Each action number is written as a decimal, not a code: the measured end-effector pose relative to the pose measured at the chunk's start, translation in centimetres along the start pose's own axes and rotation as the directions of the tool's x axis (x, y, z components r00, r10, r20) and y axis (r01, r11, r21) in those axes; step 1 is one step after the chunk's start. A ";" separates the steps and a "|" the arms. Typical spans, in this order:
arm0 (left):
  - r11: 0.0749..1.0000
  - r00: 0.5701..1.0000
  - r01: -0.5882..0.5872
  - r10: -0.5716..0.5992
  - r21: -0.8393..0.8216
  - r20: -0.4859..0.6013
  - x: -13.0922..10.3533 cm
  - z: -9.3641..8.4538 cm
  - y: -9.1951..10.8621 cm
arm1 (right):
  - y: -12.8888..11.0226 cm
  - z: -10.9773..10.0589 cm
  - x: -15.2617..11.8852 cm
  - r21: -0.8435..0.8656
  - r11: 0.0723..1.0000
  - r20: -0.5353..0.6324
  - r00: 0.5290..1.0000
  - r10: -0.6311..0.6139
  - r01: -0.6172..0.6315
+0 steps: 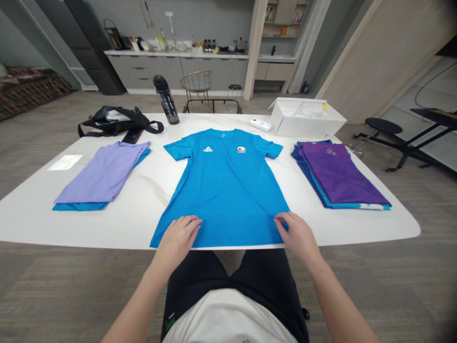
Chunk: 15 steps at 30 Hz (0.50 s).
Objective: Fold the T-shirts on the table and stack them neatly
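Observation:
A blue short-sleeved T-shirt (228, 190) lies spread front up on the table, its collar at the far end and its hem along the near edge. Small white and red prints show on its chest. My left hand (180, 233) rests on the lower left part of the shirt, fingers stretched out loosely and lying on the cloth. At the lower right side, my right hand (294, 233) has its thumb and forefinger drawn together at the fabric, close to a slight crease.
On the white table (139, 224) are a lavender and blue garment stack (96, 176) at left and a purple-topped stack (339, 171) at right. Behind stand a black bag (114, 121), a dark bottle (166, 102), a phone (132, 136), a small white device (260, 125) and a white box (303, 124).

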<state>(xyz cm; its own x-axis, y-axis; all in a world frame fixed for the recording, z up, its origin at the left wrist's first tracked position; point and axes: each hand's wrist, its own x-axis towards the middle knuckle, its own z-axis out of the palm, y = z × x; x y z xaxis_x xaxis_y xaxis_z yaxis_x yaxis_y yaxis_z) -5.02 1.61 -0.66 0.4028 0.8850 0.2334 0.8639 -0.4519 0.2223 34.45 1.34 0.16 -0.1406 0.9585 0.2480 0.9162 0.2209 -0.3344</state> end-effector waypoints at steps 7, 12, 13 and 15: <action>0.998 1.000 -0.013 0.014 0.055 -0.014 8.0 1.2 1.9 | -4.4 2.5 8.1 -0.003 0.992 0.096 0.988 -0.125 0.125; 0.981 0.990 0.116 -0.126 0.153 0.060 12.4 2.7 -1.2 | -1.9 3.9 13.1 -0.161 0.986 0.153 0.988 -0.008 0.033; 0.978 0.986 0.138 -0.151 0.158 0.075 12.9 3.0 -1.9 | -1.2 4.2 13.6 -0.207 0.978 0.166 0.985 0.035 0.000; 0.973 0.978 0.172 -0.188 0.156 0.094 13.3 3.7 -3.0 | 0.1 4.8 13.8 -0.278 0.959 0.164 0.981 0.104 -0.055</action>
<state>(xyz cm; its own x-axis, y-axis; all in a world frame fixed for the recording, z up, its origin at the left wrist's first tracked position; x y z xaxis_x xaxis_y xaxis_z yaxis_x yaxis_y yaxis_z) -1.15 15.17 -1.76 0.2596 0.9608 0.0970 0.9568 -0.2695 0.1088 30.81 15.47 -0.81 -0.1041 0.9928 0.0596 0.9907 0.1088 -0.0817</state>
